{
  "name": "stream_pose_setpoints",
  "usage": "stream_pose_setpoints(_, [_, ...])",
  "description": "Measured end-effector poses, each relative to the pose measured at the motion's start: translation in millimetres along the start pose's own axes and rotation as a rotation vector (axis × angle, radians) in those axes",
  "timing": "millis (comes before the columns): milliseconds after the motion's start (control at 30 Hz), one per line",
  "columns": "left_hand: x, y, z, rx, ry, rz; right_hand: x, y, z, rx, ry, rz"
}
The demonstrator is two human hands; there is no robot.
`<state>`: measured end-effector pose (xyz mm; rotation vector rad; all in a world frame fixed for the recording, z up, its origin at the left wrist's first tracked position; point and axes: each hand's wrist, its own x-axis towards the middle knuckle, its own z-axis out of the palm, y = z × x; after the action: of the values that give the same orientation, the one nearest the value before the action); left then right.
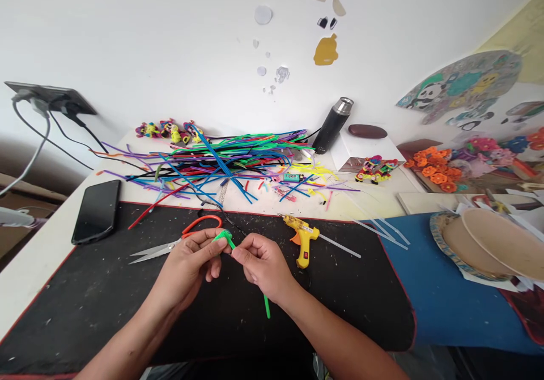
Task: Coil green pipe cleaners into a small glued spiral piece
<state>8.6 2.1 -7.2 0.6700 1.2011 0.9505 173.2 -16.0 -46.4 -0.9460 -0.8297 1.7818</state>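
Note:
Between thumb and fingers, my left hand (pixel 198 258) pinches the coiled end of a green pipe cleaner (pixel 267 306). My right hand (pixel 263 264) grips the same stem a little to the right of the coil. Its loose tail hangs out below the right hand. Scissors (pixel 159 251) with orange handles lie partly behind the left hand, their blades pointing left. To the right of my hands, a yellow glue gun (pixel 302 238) with a clear glue stick in its back lies on the black mat (pixel 348 306).
A heap of coloured pipe cleaners (pixel 229 159) spreads along the wall. A phone (pixel 97 211) lies at left, a black thermos (pixel 334 126) leans at the back, and small figures (pixel 376 169) stand by a white box (pixel 361 148). Bowls (pixel 497 244) sit far right.

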Motion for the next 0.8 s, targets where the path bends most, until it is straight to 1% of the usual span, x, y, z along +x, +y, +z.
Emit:
stream_pose_setpoints(167, [-0.9, -1.4, -2.1, -0.03, -0.046, -0.037, -1.4, 0.1, -1.4, 0.016, -0.009, 0.025])
stream_pose_setpoints(333, [-3.9, 3.2, -1.0, -0.035, -0.116, -0.108, -1.2, -1.3, -3.0, 0.012, -0.003, 0.053])
stream_pose_setpoints(700, [-5.6, 2.2, -5.7, -0.034, -0.135, -0.148, -0.4, -0.5, -3.8, -0.021, 0.005, 0.049])
stream_pose_setpoints(800, [-7.5, 1.7, -5.3, -0.031, -0.156, -0.169, -0.5, 0.6, -4.7, -0.015, 0.01, 0.047])
